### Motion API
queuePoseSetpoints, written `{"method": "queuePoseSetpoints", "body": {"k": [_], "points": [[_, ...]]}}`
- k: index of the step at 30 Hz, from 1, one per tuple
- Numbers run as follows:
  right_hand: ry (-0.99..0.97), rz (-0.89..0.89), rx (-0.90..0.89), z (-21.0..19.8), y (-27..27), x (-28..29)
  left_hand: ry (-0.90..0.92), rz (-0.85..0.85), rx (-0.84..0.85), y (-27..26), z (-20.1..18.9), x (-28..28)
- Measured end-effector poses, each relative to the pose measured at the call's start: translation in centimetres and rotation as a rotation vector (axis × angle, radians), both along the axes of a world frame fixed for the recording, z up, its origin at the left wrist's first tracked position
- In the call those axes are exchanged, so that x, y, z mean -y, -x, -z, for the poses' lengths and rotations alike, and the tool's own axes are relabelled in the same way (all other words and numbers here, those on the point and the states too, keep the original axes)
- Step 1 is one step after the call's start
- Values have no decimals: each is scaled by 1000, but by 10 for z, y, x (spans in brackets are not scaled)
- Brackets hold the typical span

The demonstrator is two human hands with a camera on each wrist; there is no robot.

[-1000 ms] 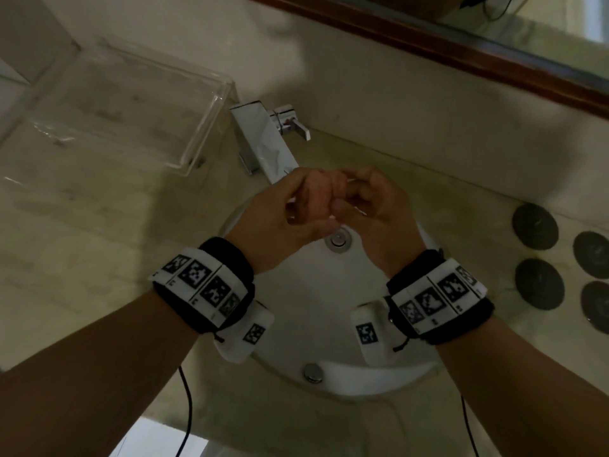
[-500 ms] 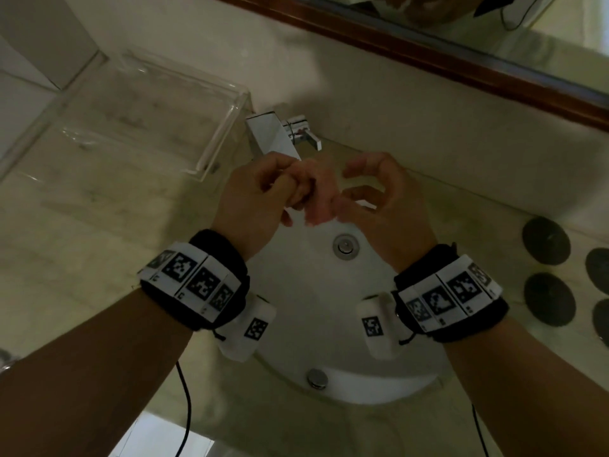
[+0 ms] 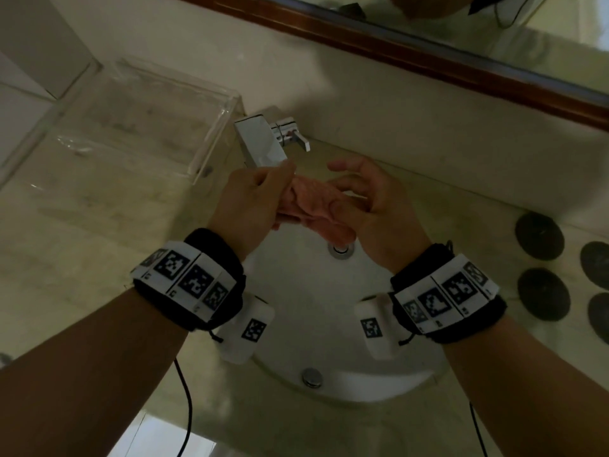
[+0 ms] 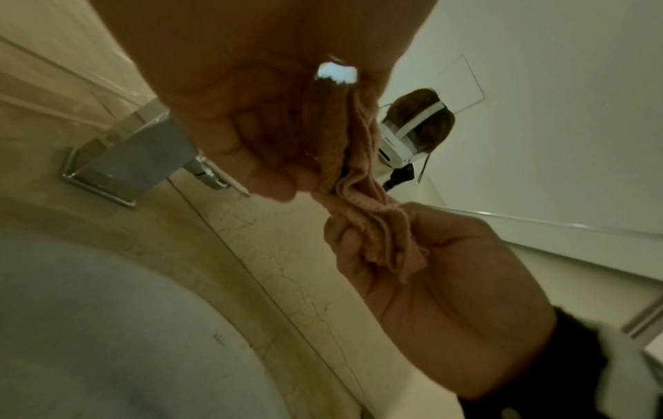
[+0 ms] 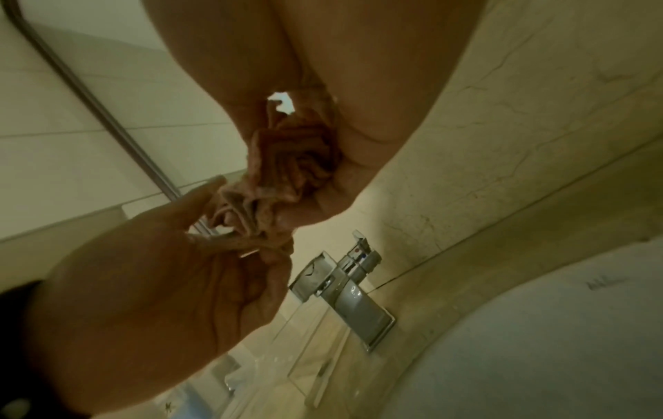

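Note:
A bunched pink cloth (image 3: 309,202) hangs over the white sink (image 3: 296,311), stretched between both hands. My left hand (image 3: 250,199) grips its left end in curled fingers, just in front of the faucet (image 3: 260,146). My right hand (image 3: 372,206) pinches the right end under the thumb, with the index and middle fingers partly spread. The left wrist view shows the cloth (image 4: 358,198) running from my left hand (image 4: 233,113) down to the right hand (image 4: 430,269). In the right wrist view the folds of the cloth (image 5: 283,170) run between the right hand (image 5: 323,71) and left hand (image 5: 161,269).
A chrome square faucet with a side lever stands at the back of the basin, above the drain (image 3: 341,249). A clear acrylic tray (image 3: 141,117) sits on the marble counter at left. Several dark round discs (image 3: 538,235) lie at right. A wood-framed mirror (image 3: 428,57) runs along the wall.
The hands, close together around the wadded cloth a second ago, have drawn apart, and the cloth now spans the gap between them.

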State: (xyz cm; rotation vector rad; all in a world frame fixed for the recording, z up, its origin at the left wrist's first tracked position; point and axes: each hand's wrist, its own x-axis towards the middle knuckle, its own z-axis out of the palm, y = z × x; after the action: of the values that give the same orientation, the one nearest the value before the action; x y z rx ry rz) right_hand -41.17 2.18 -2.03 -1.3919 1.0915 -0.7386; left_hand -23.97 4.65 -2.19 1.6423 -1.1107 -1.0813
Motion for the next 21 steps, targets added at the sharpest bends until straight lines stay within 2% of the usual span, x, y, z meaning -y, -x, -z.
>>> {"method": "queuePoseSetpoints", "body": {"k": [4,6,9,12,15,18,21], "points": [[-45,97,121,2,3,0,-79,37,-319,1,1,0],[-79,122,205,2,5,0,-36,114,-296,-1,2,-3],[-99,103,232,2,7,-4,78,163,-145,-1,-4,-10],[-28,29,135,0,2,-8,106,113,-155,-2,-15,-14],[61,-56,34,-3,-8,-10,111,185,-125,-10,-19,-18],[99,-13,-38,-7,-21,-10,109,243,-199,-22,-24,-19],[31,69,-49,-13,-41,-8,123,202,-314,-45,-25,-16]]}}
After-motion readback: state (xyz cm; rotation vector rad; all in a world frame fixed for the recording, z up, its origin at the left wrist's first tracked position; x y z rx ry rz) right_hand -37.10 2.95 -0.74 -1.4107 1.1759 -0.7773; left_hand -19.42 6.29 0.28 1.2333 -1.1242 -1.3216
